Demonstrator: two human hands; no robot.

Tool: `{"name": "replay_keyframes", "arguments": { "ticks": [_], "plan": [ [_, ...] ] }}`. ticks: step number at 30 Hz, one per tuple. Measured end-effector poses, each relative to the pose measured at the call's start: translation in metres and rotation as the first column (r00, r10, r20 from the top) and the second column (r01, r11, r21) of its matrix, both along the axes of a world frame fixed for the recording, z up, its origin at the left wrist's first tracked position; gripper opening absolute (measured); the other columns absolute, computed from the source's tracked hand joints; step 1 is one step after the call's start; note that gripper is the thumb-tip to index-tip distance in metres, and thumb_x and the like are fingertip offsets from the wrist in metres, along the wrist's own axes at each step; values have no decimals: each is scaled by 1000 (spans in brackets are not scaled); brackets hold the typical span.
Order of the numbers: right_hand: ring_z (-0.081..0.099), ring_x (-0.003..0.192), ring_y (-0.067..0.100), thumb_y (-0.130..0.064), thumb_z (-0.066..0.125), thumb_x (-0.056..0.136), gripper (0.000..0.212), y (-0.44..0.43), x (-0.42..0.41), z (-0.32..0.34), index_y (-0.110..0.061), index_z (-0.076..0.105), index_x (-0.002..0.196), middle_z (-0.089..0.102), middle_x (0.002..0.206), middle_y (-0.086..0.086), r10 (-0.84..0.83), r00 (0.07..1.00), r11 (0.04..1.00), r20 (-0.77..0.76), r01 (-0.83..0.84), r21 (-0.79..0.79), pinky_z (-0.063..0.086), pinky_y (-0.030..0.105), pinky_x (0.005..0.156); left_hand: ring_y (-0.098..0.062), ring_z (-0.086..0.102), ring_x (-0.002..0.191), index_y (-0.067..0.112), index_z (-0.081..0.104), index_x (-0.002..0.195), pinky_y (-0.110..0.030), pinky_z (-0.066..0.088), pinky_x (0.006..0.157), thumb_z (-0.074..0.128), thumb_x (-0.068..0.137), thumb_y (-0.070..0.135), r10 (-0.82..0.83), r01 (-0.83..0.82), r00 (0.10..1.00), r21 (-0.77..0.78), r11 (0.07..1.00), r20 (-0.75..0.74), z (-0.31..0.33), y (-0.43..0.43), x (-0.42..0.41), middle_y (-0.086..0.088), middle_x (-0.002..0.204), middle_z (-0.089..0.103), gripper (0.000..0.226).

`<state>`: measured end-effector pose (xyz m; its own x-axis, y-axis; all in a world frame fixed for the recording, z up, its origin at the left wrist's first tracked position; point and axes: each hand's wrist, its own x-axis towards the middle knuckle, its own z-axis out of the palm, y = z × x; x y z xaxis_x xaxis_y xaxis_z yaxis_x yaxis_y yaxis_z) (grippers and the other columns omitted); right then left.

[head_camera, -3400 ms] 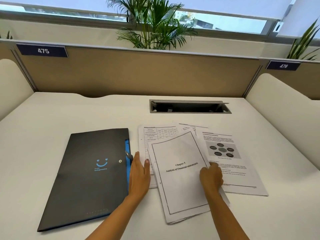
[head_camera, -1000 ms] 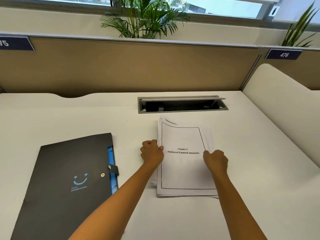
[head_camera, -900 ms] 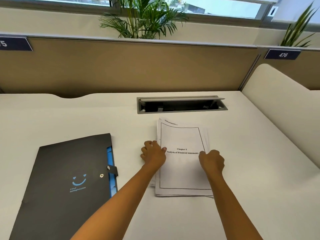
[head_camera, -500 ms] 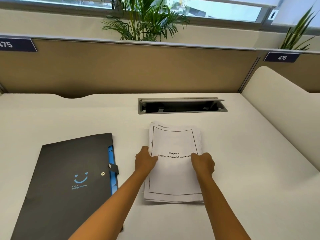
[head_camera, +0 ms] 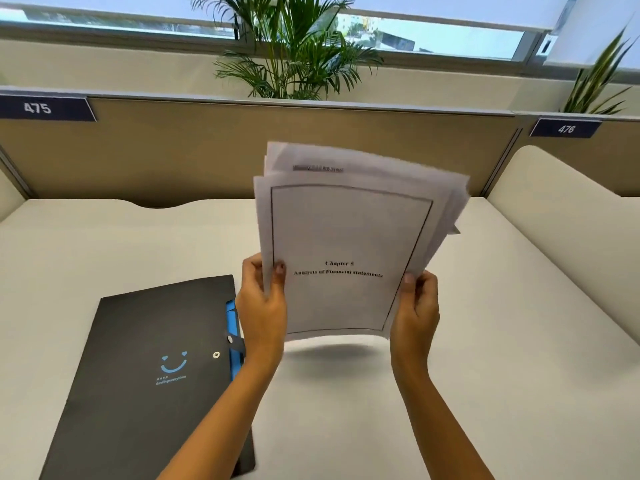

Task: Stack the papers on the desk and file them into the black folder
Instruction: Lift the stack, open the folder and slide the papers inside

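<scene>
A stack of white papers (head_camera: 346, 237) stands upright above the white desk (head_camera: 502, 341), its top sheet titled "Chapter 5 Analysis of Financial statements". The sheets behind it stick out unevenly at the top and right. My left hand (head_camera: 261, 306) grips the stack's left edge and my right hand (head_camera: 415, 310) grips its right edge. The bottom edge hangs a little above the desk and casts a shadow. The black folder (head_camera: 149, 375), with a blue smile and a snap strap, lies shut on the desk to the left of my left arm.
A tan partition (head_camera: 173, 150) with labels 475 and 476 closes the back of the desk. Cream side dividers (head_camera: 561, 209) stand at the right and far left. Potted palms (head_camera: 294, 50) sit behind the partition. The papers hide most of the cable slot.
The spread papers were gathered into one pile lying flat on the desk. Both hands have since lifted that pile off the desk and tipped it upright.
</scene>
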<state>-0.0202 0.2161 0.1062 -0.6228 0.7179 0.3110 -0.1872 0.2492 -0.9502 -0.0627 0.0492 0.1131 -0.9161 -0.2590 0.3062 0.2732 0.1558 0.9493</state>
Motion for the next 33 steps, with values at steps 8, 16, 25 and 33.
{"name": "replay_keyframes", "arguments": {
  "ticks": [8,16,25,33],
  "plan": [
    [56,73,-9,-21,36,101,16,-16,6,-8,-20,50,95,61,87,-15,81,996,994,-41,-84,-70,50,8,66,-26,63,92,1,47,114,-43,60,79,40,93,30,-53,54,998,58,997,-18,3,2,6,-18,109,63,37],
    [58,73,-8,-24,34,101,23,-18,10,-12,-37,48,90,63,82,-32,48,996,997,-69,-52,-56,49,6,63,-6,60,73,4,50,110,-15,55,61,34,88,45,-45,49,998,126,991,-38,-9,-1,8,-10,92,63,49],
    [48,70,7,-4,34,100,37,-21,18,-64,-34,43,81,54,79,-8,1,999,1000,51,0,-15,41,6,66,-5,60,79,40,51,94,-8,52,67,36,99,13,-94,86,993,102,991,72,-55,-4,25,9,88,61,31],
    [51,72,-1,-5,34,100,35,-20,25,-81,-34,44,82,55,81,-11,14,997,999,78,-12,-32,42,1,69,14,60,84,31,52,99,-2,49,71,35,99,14,-113,93,984,145,985,140,-66,-1,33,13,94,60,24]
  ]
}}
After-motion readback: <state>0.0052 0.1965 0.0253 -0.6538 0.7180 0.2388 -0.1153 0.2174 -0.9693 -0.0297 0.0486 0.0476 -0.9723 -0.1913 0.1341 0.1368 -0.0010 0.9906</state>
